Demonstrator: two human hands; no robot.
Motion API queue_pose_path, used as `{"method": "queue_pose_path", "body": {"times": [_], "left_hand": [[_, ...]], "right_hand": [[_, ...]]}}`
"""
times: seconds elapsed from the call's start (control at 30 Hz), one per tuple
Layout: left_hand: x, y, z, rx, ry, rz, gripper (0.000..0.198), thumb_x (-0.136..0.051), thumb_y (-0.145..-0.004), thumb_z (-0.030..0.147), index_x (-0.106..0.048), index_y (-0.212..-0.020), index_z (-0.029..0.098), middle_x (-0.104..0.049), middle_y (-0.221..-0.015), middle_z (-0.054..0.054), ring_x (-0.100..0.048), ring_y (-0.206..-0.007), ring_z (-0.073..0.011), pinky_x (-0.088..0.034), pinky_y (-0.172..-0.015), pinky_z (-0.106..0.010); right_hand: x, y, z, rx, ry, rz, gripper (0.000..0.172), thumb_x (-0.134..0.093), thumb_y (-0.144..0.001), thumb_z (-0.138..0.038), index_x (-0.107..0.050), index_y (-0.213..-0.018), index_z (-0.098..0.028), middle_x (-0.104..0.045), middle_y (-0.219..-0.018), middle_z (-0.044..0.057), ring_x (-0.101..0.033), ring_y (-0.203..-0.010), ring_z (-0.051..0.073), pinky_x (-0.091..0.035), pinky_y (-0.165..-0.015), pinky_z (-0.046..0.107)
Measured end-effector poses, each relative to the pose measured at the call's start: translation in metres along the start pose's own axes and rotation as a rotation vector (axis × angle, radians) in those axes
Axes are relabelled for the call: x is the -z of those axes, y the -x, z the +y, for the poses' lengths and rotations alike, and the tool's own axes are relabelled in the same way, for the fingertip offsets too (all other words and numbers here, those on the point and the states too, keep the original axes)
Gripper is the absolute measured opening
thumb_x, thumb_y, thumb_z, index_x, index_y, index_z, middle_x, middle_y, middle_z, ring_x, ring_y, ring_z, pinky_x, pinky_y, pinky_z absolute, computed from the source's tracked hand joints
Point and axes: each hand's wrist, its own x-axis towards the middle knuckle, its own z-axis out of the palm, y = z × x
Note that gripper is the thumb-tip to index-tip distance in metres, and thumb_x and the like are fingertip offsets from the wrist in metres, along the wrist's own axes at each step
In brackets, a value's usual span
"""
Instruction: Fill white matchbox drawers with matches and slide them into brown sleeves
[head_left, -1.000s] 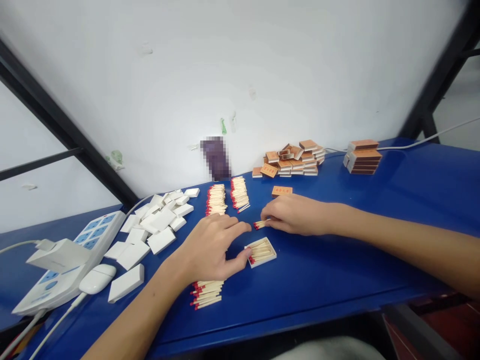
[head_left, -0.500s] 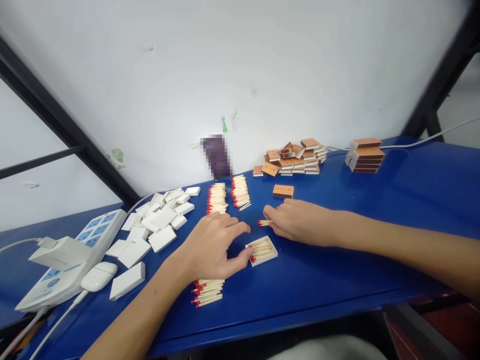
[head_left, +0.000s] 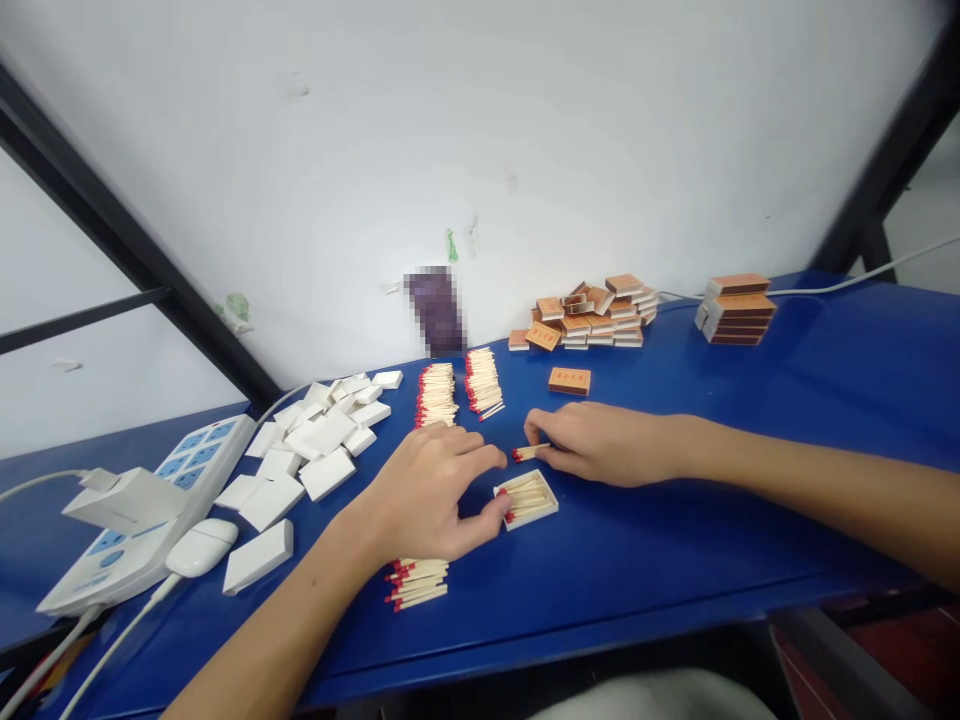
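A small white matchbox tray (head_left: 529,499) lies on the blue table, partly filled with red-tipped matches. The thumb of my left hand (head_left: 442,490) touches the tray's left end; its index finger is spread away from the thumb, and nothing is gripped. Pinched in the fingers of my right hand (head_left: 581,440) is a small bunch of matches (head_left: 531,453), red heads pointing left, just above the tray's far edge. Below my left hand lies a pile of matches (head_left: 420,583), partly covered by it. Beyond that hand are two more match piles, a left one (head_left: 436,393) and a right one (head_left: 484,380).
White trays (head_left: 319,435) lie heaped at the left, beside a power strip (head_left: 172,480) with a charger (head_left: 124,500) and a white case (head_left: 202,547). Orange matchbox sleeves (head_left: 592,318) are piled against the wall, a single one (head_left: 569,381) nearer, and a stack (head_left: 735,312) further right.
My right hand has come slightly down with its matches, nearer the tray's far edge. My left hand keeps its place by the tray. The view has shifted slightly.
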Motion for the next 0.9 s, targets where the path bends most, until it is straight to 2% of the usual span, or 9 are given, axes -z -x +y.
{"method": "queue_pose_path", "body": {"times": [0.17,0.37,0.67,0.9], "left_hand": [[-0.0009,0.0,0.0007,-0.035,0.001,0.034,0.024,-0.052,-0.087,0.032,-0.067,-0.097,0.016,-0.061,-0.07,-0.003,-0.056,-0.064,-0.0196,-0.042,-0.063,-0.035],[-0.0013,-0.0003,0.0019,-0.095,0.006,0.135,0.02,-0.053,-0.085,0.027,-0.068,-0.088,0.016,-0.058,-0.064,-0.002,-0.049,-0.059,-0.0175,-0.037,-0.058,-0.033],[-0.0018,-0.0002,0.0025,-0.103,0.006,0.13,0.02,-0.053,-0.085,0.029,-0.068,-0.086,0.015,-0.058,-0.063,-0.002,-0.048,-0.057,-0.0169,-0.035,-0.057,-0.032],[-0.0028,0.0002,0.0022,-0.107,0.014,0.14,0.019,-0.054,-0.084,0.029,-0.068,-0.084,0.016,-0.057,-0.062,-0.001,-0.046,-0.056,-0.0162,-0.035,-0.057,-0.032]], "right_hand": [[0.0013,0.0009,0.0008,-0.006,-0.053,-0.015,0.024,-0.039,-0.1,-0.039,-0.054,-0.101,-0.02,-0.064,-0.082,0.005,-0.056,-0.066,0.018,-0.037,-0.058,0.028],[0.0026,0.0015,-0.0029,0.008,-0.073,-0.016,0.024,-0.039,-0.1,-0.038,-0.053,-0.099,-0.019,-0.063,-0.081,0.004,-0.054,-0.065,0.016,-0.036,-0.059,0.027],[0.0026,0.0018,-0.0009,-0.014,-0.028,-0.037,0.02,-0.045,-0.096,-0.037,-0.053,-0.091,-0.019,-0.061,-0.079,0.003,-0.05,-0.063,0.015,-0.033,-0.055,0.026],[-0.0002,0.0008,-0.0026,0.022,0.071,-0.022,0.025,-0.037,-0.1,-0.04,-0.05,-0.093,-0.019,-0.057,-0.075,0.003,-0.048,-0.061,0.015,-0.029,-0.055,0.027]]}}
